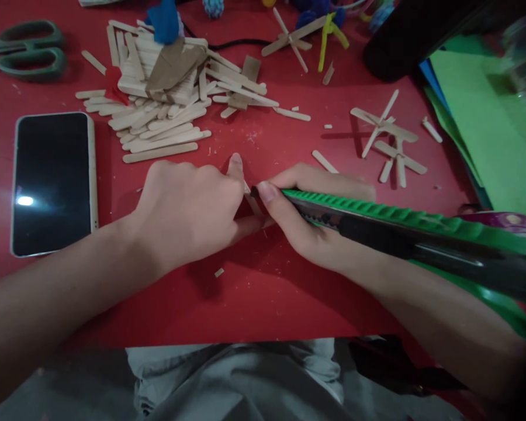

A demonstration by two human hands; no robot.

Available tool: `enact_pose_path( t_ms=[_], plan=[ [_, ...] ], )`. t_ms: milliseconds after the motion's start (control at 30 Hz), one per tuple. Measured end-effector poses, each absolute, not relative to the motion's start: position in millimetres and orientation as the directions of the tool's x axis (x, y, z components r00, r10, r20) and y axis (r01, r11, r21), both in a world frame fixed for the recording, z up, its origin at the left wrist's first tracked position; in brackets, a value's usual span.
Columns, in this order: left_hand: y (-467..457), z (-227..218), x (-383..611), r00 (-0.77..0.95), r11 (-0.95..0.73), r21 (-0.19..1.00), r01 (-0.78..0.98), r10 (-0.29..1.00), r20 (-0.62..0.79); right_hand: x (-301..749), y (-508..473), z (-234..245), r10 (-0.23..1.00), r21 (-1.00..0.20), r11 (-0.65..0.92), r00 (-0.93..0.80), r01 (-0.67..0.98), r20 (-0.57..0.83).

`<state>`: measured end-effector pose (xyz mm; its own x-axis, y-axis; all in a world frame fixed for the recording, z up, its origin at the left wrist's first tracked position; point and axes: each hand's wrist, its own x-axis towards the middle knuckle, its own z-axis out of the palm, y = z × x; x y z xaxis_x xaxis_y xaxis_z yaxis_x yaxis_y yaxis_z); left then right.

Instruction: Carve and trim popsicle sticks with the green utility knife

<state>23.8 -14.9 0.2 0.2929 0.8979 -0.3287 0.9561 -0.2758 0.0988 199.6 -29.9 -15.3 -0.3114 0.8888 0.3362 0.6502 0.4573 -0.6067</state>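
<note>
A green and black utility knife (377, 234) is gripped in my right hand (302, 234), with the thumb near its front end. The knife's tip points left, toward a small wooden craft stick (254, 206) on the red table. My left hand (188, 207) is closed, with its thumb and a finger around that stick, holding it down. Much of the stick is covered by my fingers, and the blade itself is hard to make out. Tiny wood chips lie around both hands.
A pile of craft sticks (162, 126) lies beyond my left hand. A phone (52, 184) and scissors (30, 49) are at the left. Crossed-stick pieces (379, 124) lie at the right, near green paper (486, 111) and a dark cylinder (403, 38).
</note>
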Motion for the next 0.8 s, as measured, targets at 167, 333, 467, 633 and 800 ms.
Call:
enact_pose_path(
  t_ms=[167, 333, 467, 633, 800],
  plan=[
    [-15, 3, 26, 0.315, -0.328, 0.015, 0.945, 0.893, -0.32, 200, -34, -8, 0.878, -0.591, 0.44, -0.187, 0.676, 0.44],
    [-17, 1, 25, 0.332, -0.347, 0.003, 0.938, 0.895, -0.299, 202, -26, -15, 0.901, -0.65, 0.433, -0.282, 0.624, 0.33],
    [-17, -2, 23, 0.302, -0.298, 0.061, 0.953, 0.904, -0.303, 203, -20, -22, 0.904, -0.662, 0.427, -0.301, 0.615, 0.303],
    [-17, -2, 23, 0.297, -0.275, 0.113, 0.955, 0.905, -0.305, 201, -21, -22, 0.898, -0.667, 0.439, -0.312, 0.602, 0.309],
    [-17, -1, 24, 0.288, -0.258, 0.133, 0.957, 0.901, -0.324, 197, -25, -19, 0.909, -0.67, 0.417, -0.294, 0.615, 0.296]
  ],
)
